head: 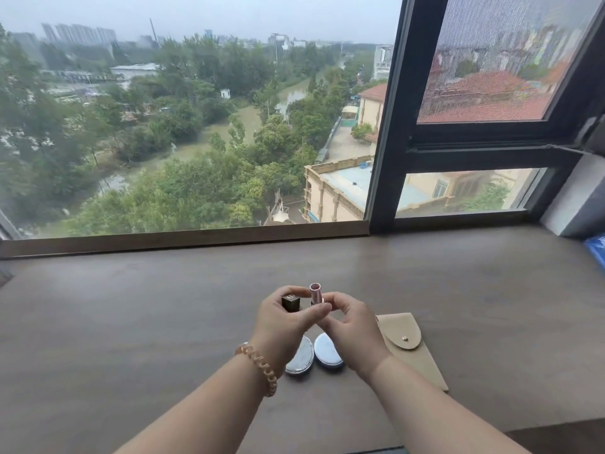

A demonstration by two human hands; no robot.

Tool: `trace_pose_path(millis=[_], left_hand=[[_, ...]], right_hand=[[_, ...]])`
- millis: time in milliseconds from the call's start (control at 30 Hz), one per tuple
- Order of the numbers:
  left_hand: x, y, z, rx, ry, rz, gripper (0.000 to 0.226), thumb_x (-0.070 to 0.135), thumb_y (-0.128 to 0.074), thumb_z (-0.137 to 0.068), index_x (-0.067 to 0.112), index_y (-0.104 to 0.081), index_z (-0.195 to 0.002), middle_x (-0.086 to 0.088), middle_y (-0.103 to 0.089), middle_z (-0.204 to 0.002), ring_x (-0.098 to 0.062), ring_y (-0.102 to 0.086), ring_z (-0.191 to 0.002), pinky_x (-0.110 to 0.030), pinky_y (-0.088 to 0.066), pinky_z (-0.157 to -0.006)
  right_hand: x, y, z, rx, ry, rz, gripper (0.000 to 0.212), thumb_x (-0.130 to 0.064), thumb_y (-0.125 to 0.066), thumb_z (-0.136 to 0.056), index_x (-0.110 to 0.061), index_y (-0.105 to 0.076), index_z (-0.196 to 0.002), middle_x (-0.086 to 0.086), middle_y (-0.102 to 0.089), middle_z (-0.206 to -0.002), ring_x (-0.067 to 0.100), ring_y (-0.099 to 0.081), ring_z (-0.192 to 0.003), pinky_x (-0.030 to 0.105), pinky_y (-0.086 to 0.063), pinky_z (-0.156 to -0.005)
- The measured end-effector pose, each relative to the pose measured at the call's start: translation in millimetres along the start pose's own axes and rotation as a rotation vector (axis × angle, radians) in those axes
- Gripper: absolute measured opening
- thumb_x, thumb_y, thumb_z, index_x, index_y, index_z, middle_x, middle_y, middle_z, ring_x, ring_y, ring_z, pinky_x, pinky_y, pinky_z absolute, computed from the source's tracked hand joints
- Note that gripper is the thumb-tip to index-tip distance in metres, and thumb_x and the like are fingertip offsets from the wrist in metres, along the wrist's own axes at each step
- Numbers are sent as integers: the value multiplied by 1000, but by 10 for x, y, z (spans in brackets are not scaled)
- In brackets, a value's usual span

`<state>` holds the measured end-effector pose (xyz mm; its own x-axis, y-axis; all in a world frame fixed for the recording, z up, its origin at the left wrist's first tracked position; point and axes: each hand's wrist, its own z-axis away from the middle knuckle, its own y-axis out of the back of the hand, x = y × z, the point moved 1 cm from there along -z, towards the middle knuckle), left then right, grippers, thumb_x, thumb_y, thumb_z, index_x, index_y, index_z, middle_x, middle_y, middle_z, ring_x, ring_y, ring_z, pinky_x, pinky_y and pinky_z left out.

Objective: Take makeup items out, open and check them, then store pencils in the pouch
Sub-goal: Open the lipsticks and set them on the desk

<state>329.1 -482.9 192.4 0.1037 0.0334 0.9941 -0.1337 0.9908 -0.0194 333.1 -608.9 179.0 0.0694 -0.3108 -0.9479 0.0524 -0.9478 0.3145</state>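
Observation:
My left hand (284, 326) grips a dark square lipstick cap (290, 303) between thumb and fingers. My right hand (352, 329) holds the open lipstick tube (316, 293) upright, its pink metallic barrel pointing up beside the cap. Both hands hover above the brown table (131, 322). Below them lie two round compacts with shiny lids, a left one (300, 359) and a right one (327, 353), side by side and partly hidden by my hands. A beige pouch (407, 342) with a snap flap lies flat to the right. No pencils are visible.
A large window with a dark frame (386, 126) rises behind the table's far edge. A blue object (597, 249) sits at the far right edge. A beaded bracelet (260, 367) is on my left wrist.

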Motion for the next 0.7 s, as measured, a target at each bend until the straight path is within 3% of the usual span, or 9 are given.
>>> trace_pose_path(millis=[233, 333, 400, 567, 700], left_hand=[[26, 75, 7, 2, -12, 84, 19, 2, -79, -70, 10, -62, -71, -9, -66, -64, -13, -55, -53, -17, -43, -47], [15, 101, 39, -6, 17, 188, 15, -6, -73, -74, 4, -61, -75, -10, -67, -59, -18, -62, -53, -21, -51, -50], [7, 116, 54, -4, 22, 223, 14, -6, -71, -75, 3, -61, -75, -14, -68, -61, -23, -64, -55, -25, -54, -52], [-33, 208, 61, 33, 28, 194, 13, -4, -73, -74, 2, -63, -78, -11, -70, -66, -17, -67, -56, -20, -53, -54], [-62, 272, 57, 45, 48, 195, 10, -3, -72, -76, 0, -64, -81, -14, -67, -70, -12, -64, -51, -19, -50, -49]], right_hand=[[-101, -23, 129, -114, -46, -115, 8, -21, -65, -87, -26, -71, -90, -11, -64, -77, -9, -56, -67, 4, -38, -60], [-68, -77, 141, -69, -104, -149, 33, -27, -77, -76, -29, -64, -106, -6, -65, -92, -2, -60, -86, 2, -40, -66], [-52, -106, 131, 0, -120, -72, 47, -33, -84, -66, -29, -59, -105, -3, -64, -93, 3, -60, -90, 2, -40, -66], [3, -210, 95, 11, -52, 50, 36, -46, -82, -62, -31, -63, -88, -4, -68, -75, 4, -64, -75, 24, -49, -69], [44, -245, 63, -222, -165, -364, 25, -17, -75, -79, -13, -66, -102, 9, -74, -88, 18, -70, -83, 30, -50, -79]])
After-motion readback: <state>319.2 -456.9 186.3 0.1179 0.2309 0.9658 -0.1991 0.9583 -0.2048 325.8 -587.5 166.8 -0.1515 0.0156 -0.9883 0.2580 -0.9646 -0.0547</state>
